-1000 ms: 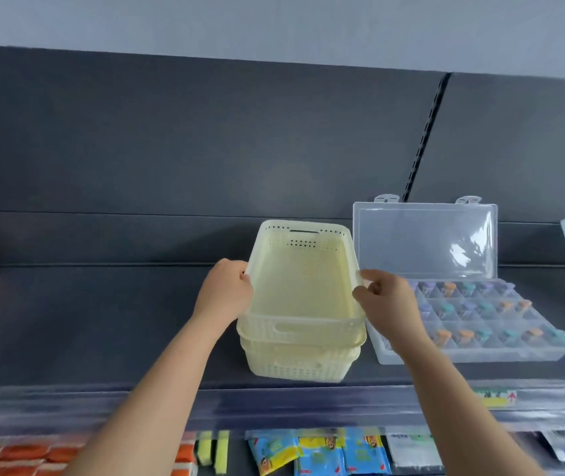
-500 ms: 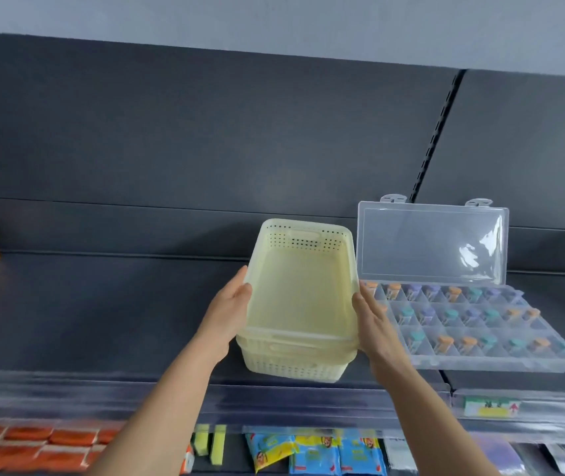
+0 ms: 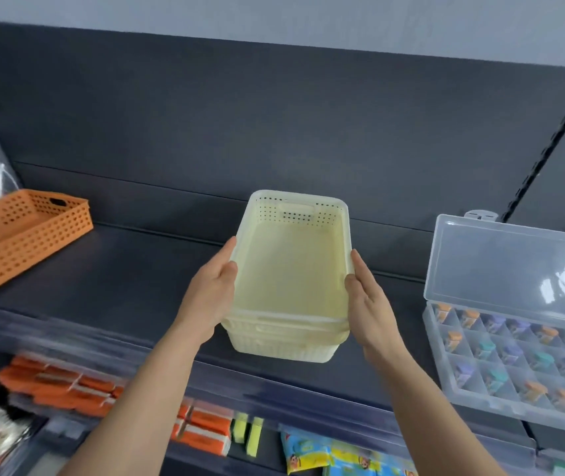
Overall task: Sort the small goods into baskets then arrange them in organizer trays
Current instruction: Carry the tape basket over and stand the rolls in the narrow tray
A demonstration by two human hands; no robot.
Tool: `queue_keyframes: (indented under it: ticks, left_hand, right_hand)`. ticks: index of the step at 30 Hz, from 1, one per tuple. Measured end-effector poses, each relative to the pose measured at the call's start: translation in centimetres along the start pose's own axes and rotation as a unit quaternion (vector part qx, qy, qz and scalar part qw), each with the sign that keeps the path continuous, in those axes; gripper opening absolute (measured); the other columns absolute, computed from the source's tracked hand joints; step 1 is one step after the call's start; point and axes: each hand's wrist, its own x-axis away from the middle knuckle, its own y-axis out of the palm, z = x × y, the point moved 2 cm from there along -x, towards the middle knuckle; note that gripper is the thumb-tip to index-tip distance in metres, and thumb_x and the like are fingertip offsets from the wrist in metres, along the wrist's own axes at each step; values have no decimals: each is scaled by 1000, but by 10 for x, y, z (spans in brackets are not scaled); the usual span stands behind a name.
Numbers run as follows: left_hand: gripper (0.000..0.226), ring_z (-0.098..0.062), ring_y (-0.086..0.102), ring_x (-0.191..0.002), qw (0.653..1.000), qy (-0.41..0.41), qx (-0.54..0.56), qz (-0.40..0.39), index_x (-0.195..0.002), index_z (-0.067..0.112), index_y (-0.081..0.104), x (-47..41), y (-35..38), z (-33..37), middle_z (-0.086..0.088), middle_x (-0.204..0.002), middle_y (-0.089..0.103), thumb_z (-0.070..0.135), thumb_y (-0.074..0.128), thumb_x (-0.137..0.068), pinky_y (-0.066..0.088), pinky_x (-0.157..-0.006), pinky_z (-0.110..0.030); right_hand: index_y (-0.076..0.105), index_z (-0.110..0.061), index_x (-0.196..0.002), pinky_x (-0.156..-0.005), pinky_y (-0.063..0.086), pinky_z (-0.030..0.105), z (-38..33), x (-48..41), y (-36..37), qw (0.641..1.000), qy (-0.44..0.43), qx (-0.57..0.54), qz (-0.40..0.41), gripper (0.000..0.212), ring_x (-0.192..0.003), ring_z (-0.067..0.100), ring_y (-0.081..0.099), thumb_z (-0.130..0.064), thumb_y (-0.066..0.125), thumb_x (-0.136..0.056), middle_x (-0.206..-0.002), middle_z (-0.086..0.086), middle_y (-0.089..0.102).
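Two cream baskets (image 3: 291, 269), nested together, stand at the near edge of the dark shelf (image 3: 119, 269) between the left hand (image 3: 210, 293) and right hand (image 3: 368, 300); a second ago the fingers curled over the rim, now they lie straight, pressing the side walls; the stack has shifted left, away from the open organizer tray (image 3: 515, 355), toward the orange basket (image 3: 23, 235); probably positioning before sorting.

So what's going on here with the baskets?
A person presses a stack of two pale yellow baskets between the left hand and right hand, fingers straight, over the dark shelf. The top one looks empty. An orange basket sits left; an open clear organizer tray of small coloured goods sits right.
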Motion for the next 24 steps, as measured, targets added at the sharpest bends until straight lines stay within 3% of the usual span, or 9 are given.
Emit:
queue_keyframes:
  ticks: [2,5,12,16,19,21,24]
  left_hand:
    - [43,2,50,-109,1000,-1,2,23,-142,41,40,-9,-29,-5,23,-138,44,22,33,-103,40,-102,-29]
    - [43,-6,47,-124,999,-12,6,45,-141,40,41,-26,-77,-14,18,-143,44,22,34,-103,39,-109,-38]
    - [44,-9,47,-125,999,-20,-2,46,-143,40,39,-83,-205,-42,17,-144,43,21,32,-104,41,-106,-40]
    - [43,-8,44,-126,999,-22,-25,28,-142,42,39,-121,-272,-60,16,-147,40,23,32,-104,41,-106,-42]
    - [43,-10,37,-134,999,-27,-33,14,-142,42,38,-145,-309,-72,17,-149,36,23,32,-104,37,-110,-44]
    - [43,-10,33,-137,999,-32,-35,5,-143,41,38,-155,-327,-79,17,-150,34,22,32,-104,34,-112,-43]
    - [43,-11,31,-138,998,-44,-43,-3,-144,39,38,-166,-348,-89,16,-151,33,21,33,-105,30,-114,-41]
  right_hand:
    - [29,-42,-144,-97,41,34,-13,-4,28,1000,-4,18,-17,48,-119,12,47,-25,30,-100,-127,-13,51]
    - [27,-42,-145,-88,38,29,-27,-11,78,998,-11,37,-41,48,-122,17,48,-25,28,-99,-132,-10,50]
    - [26,-41,-146,-86,35,26,-58,-24,215,997,-17,40,-62,49,-122,19,48,-25,29,-100,-135,-6,52]
    - [25,-40,-146,-85,36,27,-75,-29,286,997,-6,37,-67,50,-97,6,54,-25,29,-99,-115,-10,58]
    - [25,-41,-146,-86,38,29,-80,-34,329,997,3,38,-63,51,-101,14,54,-24,28,-98,-124,-6,58]
    - [25,-42,-146,-87,38,29,-80,-38,352,997,6,41,-63,51,-90,10,50,-24,28,-98,-115,-9,58]
    - [24,-39,-147,-87,37,28,-79,-40,380,997,19,51,-63,51,-94,13,51,-24,29,-98,-103,-12,54]
